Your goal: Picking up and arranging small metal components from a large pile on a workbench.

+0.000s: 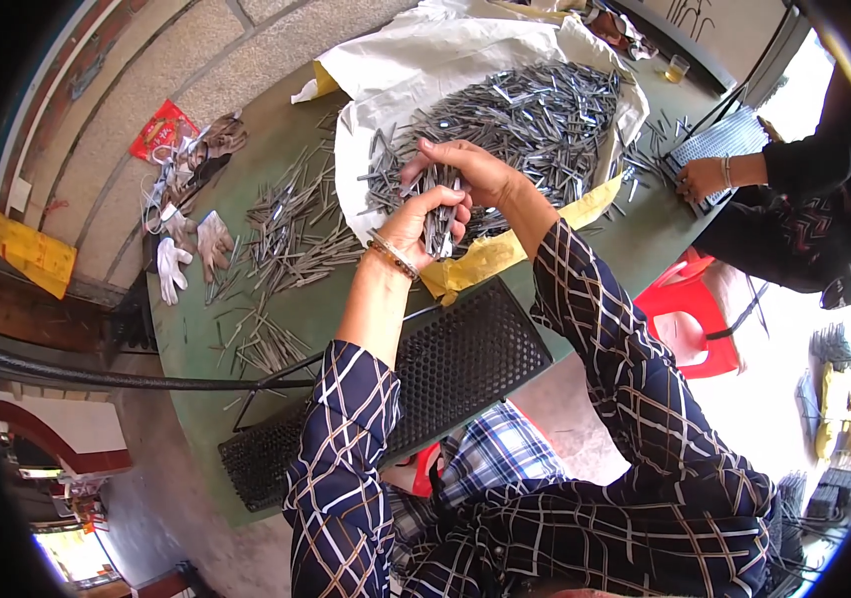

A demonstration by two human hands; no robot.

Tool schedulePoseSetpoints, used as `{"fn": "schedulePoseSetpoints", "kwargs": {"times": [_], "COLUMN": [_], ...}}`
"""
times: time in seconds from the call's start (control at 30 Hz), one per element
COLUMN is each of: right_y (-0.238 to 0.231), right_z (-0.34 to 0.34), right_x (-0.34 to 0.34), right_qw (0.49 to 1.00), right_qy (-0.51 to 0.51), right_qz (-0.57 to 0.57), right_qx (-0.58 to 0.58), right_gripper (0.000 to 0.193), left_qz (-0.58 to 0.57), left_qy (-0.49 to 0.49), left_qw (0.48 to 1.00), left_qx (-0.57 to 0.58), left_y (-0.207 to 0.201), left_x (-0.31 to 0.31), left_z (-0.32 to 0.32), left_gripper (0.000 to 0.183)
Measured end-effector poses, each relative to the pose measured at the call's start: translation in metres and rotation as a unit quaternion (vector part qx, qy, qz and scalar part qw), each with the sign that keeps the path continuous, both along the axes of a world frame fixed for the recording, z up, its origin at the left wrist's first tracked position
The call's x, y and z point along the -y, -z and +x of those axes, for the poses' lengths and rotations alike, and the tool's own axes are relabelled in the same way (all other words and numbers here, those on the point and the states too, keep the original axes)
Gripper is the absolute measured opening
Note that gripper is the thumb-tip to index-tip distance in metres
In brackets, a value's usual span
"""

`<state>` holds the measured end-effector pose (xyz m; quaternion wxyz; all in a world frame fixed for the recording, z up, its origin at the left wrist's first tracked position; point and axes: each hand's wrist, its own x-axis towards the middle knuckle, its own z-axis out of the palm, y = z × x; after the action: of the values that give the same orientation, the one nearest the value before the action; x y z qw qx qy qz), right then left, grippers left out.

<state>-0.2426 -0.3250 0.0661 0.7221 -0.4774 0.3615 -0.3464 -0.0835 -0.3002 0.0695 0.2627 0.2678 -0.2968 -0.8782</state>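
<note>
Both my hands are closed round one bundle of thin grey metal strips (439,227), held above the near edge of the big heap. My left hand (414,221), below a bracelet on the wrist, grips the bundle from the left. My right hand (483,171) wraps it from the far right side. The large heap of metal strips (545,120) lies on a white sack (416,62) with yellow edges. Just below my hands is a black tray full of round holes (470,344), partly hidden by my left forearm and sleeve.
More loose strips (291,224) are scattered over the green table (186,339). Gloves (172,267) lie at its left edge. At the right, another person's hand (703,179) touches a grey perforated tray (719,140). A red stool (685,319) and a glass (677,69) are nearby.
</note>
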Motion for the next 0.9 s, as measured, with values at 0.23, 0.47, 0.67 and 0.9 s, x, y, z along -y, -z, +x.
{"fn": "schedulePoseSetpoints", "kwargs": {"times": [0.23, 0.47, 0.67, 0.9], "right_y": [0.019, 0.028, 0.030, 0.037], "right_z": [0.009, 0.042, 0.053, 0.043], "right_x": [-0.009, -0.027, -0.020, -0.029], "right_qw": [0.910, 0.800, 0.801, 0.829], "right_qy": [0.294, 0.268, 0.310, 0.379], "right_qz": [0.035, 0.110, 0.119, 0.156], "right_qx": [0.291, 0.526, 0.499, 0.381], "right_gripper": [0.069, 0.041, 0.036, 0.031], "left_qz": [-0.209, -0.422, -0.429, -0.266], "left_qy": [-0.247, -0.358, -0.366, -0.352], "left_qw": [0.946, 0.813, 0.803, 0.895], "left_qx": [0.018, 0.183, 0.193, 0.069], "left_y": [-0.004, 0.007, 0.007, 0.014], "left_x": [0.000, -0.008, -0.009, -0.010], "left_z": [-0.024, -0.055, -0.047, -0.050], "left_gripper": [0.023, 0.039, 0.040, 0.025]}}
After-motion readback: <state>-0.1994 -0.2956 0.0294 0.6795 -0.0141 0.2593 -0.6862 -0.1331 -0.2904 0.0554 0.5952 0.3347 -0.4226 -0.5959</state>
